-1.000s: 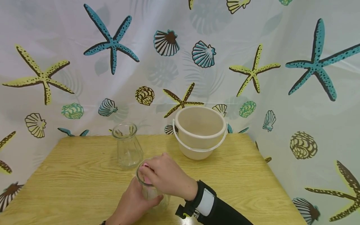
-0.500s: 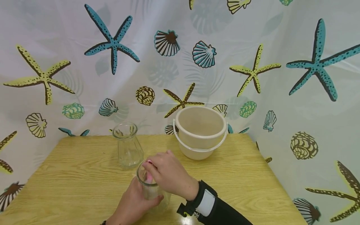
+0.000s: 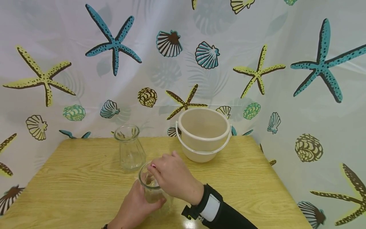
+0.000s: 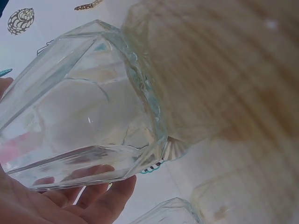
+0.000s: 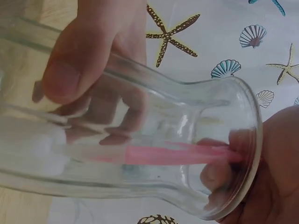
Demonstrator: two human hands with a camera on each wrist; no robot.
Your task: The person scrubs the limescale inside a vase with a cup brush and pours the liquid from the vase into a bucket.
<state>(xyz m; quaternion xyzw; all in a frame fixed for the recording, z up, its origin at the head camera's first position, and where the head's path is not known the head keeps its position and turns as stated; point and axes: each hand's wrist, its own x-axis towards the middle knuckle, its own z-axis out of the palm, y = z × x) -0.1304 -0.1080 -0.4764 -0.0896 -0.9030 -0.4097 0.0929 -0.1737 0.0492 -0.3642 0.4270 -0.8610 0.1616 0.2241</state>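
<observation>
My left hand (image 3: 134,205) grips a clear glass vase (image 3: 152,194) round its side, thumb on the near face and fingers behind. At the vase's mouth, my right hand (image 3: 175,179) holds a brush by its pink handle (image 5: 163,155). The right wrist view shows the brush's white head (image 5: 32,144) deep inside the vase, its bristle or sponge texture blurred. In the left wrist view the faceted glass base (image 4: 145,93) points toward the wooden table. My right fingers reach into the flared rim and partly hide the handle's end.
Behind the held vase stands a second glass vase (image 3: 131,156), upright. A cream bucket (image 3: 197,148) with its handle hanging in front is at the back of the wooden table (image 3: 71,184). A curtain (image 3: 183,73) printed with starfish and shells hangs behind and at the sides.
My right hand has shifted slightly up and to the right at the vase's mouth. Less of the pink handle shows in the head view. The left hand and vase stay almost in place.
</observation>
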